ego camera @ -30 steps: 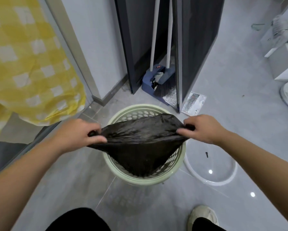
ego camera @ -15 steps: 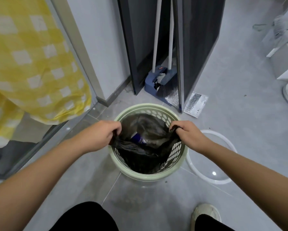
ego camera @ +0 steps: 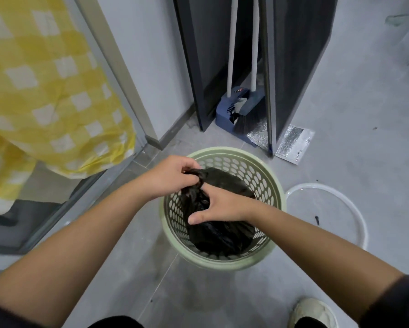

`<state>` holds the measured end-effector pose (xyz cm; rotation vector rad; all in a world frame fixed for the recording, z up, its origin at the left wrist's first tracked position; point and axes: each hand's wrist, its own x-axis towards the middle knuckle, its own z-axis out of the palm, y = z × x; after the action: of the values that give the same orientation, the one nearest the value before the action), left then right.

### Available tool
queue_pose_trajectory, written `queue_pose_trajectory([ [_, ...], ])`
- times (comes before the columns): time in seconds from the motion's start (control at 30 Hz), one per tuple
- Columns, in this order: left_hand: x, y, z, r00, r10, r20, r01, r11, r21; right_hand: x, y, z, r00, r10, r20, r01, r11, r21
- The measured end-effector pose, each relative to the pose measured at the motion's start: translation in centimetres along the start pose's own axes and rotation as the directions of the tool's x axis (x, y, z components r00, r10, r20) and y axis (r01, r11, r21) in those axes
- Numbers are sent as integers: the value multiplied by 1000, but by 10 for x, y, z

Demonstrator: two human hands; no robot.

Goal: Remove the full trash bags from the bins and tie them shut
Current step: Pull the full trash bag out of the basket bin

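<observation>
The left hand [ego camera: 172,177] is pinching the gathered mouth of the black trash bag [ego camera: 220,235] with curled fingers; the right hand [ego camera: 224,207] is curling its fingers round the neck just below, thumb lying across the plastic. The bag is sitting upright, neck pointing upward, inside the green perforated bin [ego camera: 222,262] on the floor.

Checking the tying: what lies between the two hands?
The bunched neck of the black bag, held by the left hand and right hand over the green bin; head view.
</observation>
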<state>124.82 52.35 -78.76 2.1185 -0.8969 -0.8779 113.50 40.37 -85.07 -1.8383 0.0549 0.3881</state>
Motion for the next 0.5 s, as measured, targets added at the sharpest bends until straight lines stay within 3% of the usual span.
queue_pose_trajectory([
  [0.2,20,-15,-5,998,-69,3,68,996,59,6,5,10,996,37,-87,-23,989,148],
  [0.4,22,-29,6,998,-42,-43,41,999,-20,11,10,15,952,94,-291,-91,996,26],
  [0.5,18,-41,6,986,-51,-157,45,998,-42,7,6,15,934,112,-340,-94,993,69],
])
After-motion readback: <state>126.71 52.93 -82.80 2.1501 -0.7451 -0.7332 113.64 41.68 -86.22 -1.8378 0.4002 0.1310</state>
